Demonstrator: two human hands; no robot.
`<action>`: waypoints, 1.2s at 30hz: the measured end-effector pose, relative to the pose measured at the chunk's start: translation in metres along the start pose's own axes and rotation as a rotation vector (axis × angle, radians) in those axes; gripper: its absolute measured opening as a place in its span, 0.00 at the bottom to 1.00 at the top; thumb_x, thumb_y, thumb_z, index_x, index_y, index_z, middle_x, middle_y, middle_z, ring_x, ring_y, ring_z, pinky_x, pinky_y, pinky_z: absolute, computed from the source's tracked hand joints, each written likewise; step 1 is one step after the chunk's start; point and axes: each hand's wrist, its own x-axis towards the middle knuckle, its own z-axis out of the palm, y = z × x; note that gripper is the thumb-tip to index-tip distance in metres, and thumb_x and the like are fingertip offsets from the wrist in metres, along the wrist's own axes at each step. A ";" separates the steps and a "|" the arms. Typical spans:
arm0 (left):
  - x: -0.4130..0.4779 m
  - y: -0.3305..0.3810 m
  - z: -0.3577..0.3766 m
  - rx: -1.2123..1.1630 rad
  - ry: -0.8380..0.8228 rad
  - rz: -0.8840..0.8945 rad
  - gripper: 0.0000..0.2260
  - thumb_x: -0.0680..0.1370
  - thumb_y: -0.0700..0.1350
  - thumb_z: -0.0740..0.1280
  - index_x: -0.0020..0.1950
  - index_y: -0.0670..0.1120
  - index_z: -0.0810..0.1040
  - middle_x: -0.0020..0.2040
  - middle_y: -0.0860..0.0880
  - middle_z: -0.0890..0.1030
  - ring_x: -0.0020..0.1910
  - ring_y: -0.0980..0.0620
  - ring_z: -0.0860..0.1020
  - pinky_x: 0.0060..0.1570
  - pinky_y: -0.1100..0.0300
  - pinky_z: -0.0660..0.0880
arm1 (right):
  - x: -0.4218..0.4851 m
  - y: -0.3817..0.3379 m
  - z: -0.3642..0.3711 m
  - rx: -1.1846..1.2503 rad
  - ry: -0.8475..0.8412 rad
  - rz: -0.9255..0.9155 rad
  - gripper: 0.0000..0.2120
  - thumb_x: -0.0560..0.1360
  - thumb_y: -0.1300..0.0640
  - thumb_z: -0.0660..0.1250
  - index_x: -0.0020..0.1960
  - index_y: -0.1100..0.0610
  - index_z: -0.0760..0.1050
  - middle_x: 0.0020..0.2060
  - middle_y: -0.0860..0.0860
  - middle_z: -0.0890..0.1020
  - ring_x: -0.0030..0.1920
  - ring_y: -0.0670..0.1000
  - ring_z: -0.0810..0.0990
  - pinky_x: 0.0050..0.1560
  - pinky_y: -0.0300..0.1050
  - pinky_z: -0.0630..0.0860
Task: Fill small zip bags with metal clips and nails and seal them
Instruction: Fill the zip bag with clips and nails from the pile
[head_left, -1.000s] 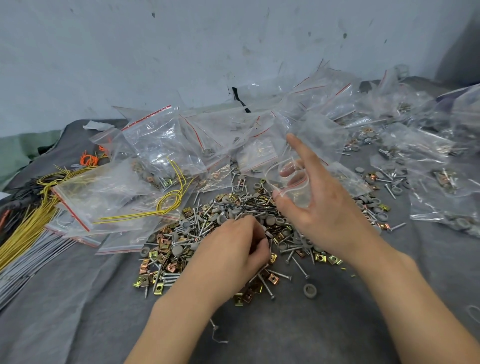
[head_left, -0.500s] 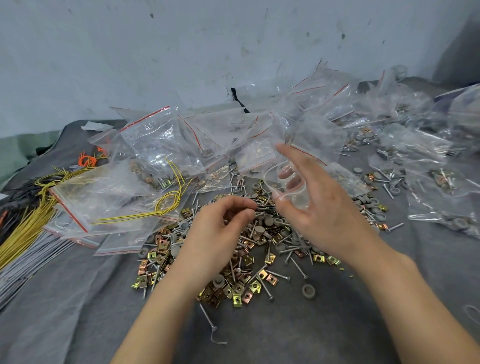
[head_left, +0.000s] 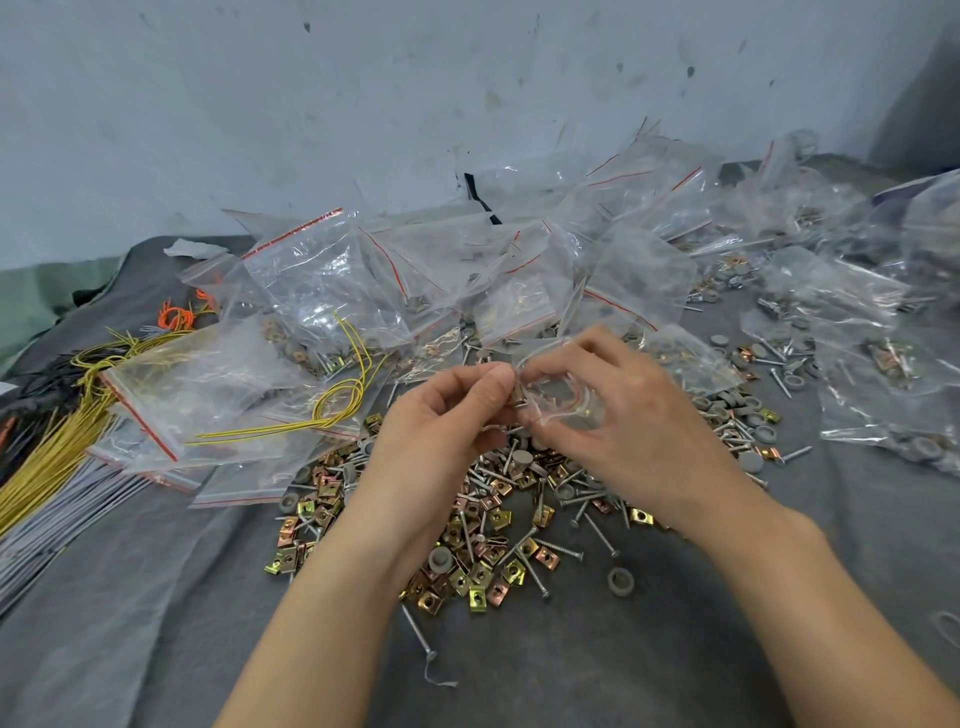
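Above the pile of clips and nails (head_left: 493, 525) on the surface (head_left: 675, 654), the right hand (head_left: 628, 415) curls round a small zip bag (head_left: 569, 402), while the left hand (head_left: 447, 410) pinches a metal piece (head_left: 518, 400) at its mouth.

The left hand (head_left: 447, 415) has been raised from the clip-and-nail pile (head_left: 493, 525) and brought, pinching a metal piece (head_left: 517, 397), to the zip bag (head_left: 566, 402) mouth.
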 end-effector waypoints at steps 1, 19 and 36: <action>0.000 0.000 0.000 -0.039 -0.021 -0.032 0.09 0.73 0.47 0.70 0.50 0.45 0.82 0.43 0.48 0.83 0.42 0.54 0.80 0.47 0.60 0.75 | 0.000 0.000 0.000 0.000 0.000 -0.001 0.16 0.74 0.41 0.67 0.61 0.41 0.74 0.51 0.42 0.74 0.50 0.46 0.76 0.57 0.51 0.75; 0.002 -0.003 0.004 0.087 0.068 0.046 0.09 0.78 0.47 0.68 0.51 0.42 0.81 0.38 0.51 0.84 0.37 0.57 0.81 0.39 0.65 0.77 | 0.000 -0.001 0.003 -0.020 0.002 -0.022 0.15 0.74 0.37 0.65 0.57 0.43 0.77 0.49 0.42 0.73 0.47 0.44 0.74 0.52 0.46 0.71; -0.003 0.030 0.019 0.427 0.082 0.433 0.03 0.78 0.46 0.70 0.45 0.53 0.81 0.37 0.60 0.81 0.36 0.64 0.76 0.38 0.72 0.70 | -0.002 0.006 0.002 0.043 0.035 0.020 0.35 0.71 0.37 0.71 0.74 0.38 0.61 0.55 0.33 0.67 0.52 0.36 0.71 0.56 0.46 0.72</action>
